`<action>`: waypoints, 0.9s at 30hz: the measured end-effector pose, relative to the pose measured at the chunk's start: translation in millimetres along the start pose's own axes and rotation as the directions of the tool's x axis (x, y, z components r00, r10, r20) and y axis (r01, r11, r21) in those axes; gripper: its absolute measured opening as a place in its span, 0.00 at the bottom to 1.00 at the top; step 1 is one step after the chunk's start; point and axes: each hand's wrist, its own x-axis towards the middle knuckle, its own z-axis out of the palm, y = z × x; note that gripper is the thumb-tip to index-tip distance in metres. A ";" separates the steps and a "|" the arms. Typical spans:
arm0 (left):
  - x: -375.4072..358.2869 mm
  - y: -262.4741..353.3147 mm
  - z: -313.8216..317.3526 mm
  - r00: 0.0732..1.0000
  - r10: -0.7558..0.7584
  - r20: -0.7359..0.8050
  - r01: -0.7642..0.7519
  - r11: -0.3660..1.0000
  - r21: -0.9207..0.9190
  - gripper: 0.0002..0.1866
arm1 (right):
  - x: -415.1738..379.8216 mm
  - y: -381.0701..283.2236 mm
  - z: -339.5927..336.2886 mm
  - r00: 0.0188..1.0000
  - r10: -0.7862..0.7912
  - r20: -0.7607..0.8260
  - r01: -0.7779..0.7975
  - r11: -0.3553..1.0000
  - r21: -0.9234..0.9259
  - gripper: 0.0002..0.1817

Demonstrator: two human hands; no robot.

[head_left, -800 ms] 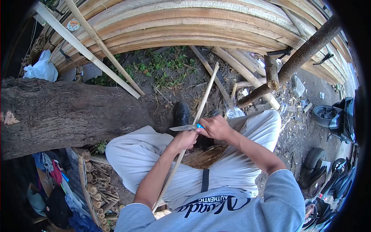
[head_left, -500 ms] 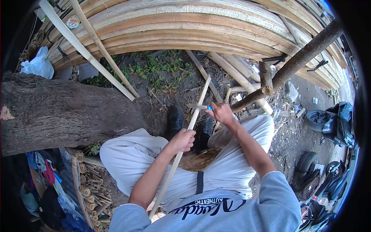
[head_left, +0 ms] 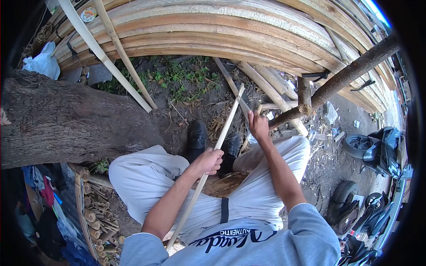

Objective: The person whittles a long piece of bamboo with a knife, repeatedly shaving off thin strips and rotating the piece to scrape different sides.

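A long pale strip of wood or bamboo (head_left: 228, 123) slants from my lap up past my knees. My left hand (head_left: 207, 161) is wrapped round its middle, between my legs. To the right of the strip's upper part, my right hand (head_left: 258, 127) is raised and closed, apart from the strip. A small part of something, seemingly the knife, shows at its fingertips, and the blade cannot be made out clearly. Beneath the strip are my dark boots (head_left: 197, 135) on the soil.
Stacked long planks (head_left: 199, 35) cross the top. A thick trunk (head_left: 75, 119) lies at the left, above cut bamboo pieces (head_left: 95, 224). A slanting pole (head_left: 346, 75) is at the upper right. Motorcycles (head_left: 384, 148) stand at the right.
My right hand has come away from the strip, and the knife blade that lay across it no longer shows there. My left hand keeps its hold. The view has shifted slightly.
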 end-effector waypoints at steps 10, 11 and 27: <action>7.9 -11.8 -3.9 0.992 0.065 -0.104 -0.057 0.995 0.082 0.17 | -53.1 -58.2 -30.4 0.860 -0.478 0.179 0.431 0.868 0.248 0.19; 10.9 -15.9 -4.5 0.986 0.092 -0.139 -0.072 0.988 0.139 0.17 | -48.9 -53.1 -29.2 0.858 -0.479 0.182 0.432 0.867 0.248 0.19; 31.7 -33.4 -16.6 0.976 0.115 -0.184 -0.073 0.973 0.218 0.22 | 8.2 -1.6 2.0 0.996 0.076 -0.037 -0.073 0.995 0.060 0.25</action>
